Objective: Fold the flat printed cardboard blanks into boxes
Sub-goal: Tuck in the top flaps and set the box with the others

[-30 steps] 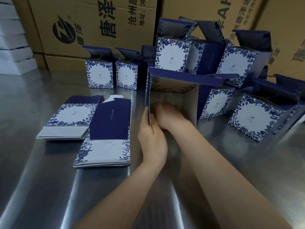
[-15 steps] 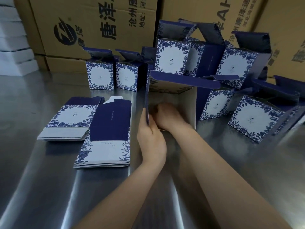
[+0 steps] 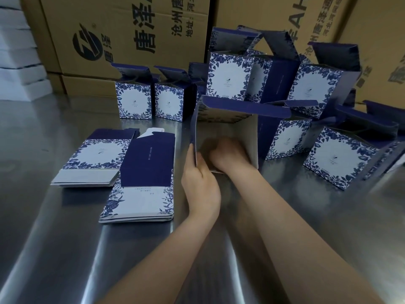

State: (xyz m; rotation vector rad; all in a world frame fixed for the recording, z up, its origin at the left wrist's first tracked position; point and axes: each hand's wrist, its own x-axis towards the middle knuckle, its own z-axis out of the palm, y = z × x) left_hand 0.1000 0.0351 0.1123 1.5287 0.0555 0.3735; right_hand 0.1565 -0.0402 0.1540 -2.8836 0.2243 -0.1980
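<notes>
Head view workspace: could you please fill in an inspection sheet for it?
Surface: shiny metal table.
Job's things: open box on its side, mouth toward the camera; flat blanks in a far stack and a near stack to its left; folded boxes behind and right, lids open.
Clutter: nothing seen.
Grippers: left hand grips the open box's left wall; right hand inside it, blurred, grip unclear.
Cables: nothing seen.
Surroundings: brown cartons behind; white slabs stacked far left.

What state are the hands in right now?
Left hand: holds the box by its left wall.
Right hand: inside the box, fingers hidden; cannot tell.
</notes>
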